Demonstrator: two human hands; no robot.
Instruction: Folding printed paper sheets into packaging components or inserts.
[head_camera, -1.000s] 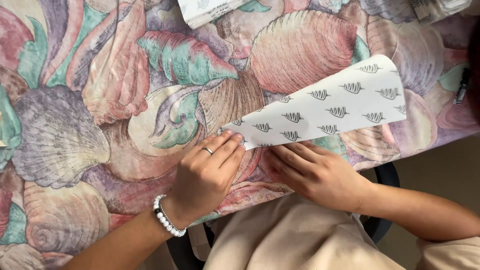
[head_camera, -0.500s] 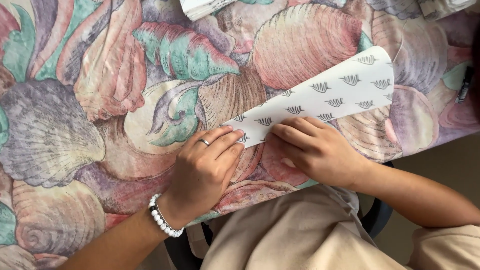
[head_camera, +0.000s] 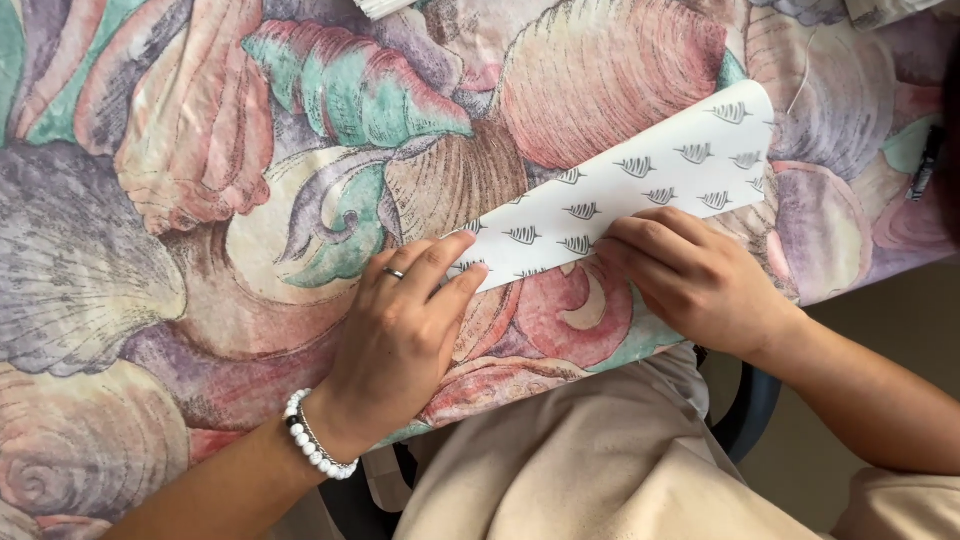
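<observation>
Folded patterned paper strip (head_camera: 640, 185) lay flat on bench (head_camera: 200, 300), seashell cloth. Left hand (head_camera: 400, 335) grip open, fingertips pinning near end. Right hand (head_camera: 690, 275) grip open too, pressing lower edge. Best bet imo: keep end pinned, press crease evenly.

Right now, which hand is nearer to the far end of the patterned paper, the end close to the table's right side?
Right. The right hand presses the patterned paper near its middle, closer to that far end. The left hand rests at the opposite, pointed end.
</observation>
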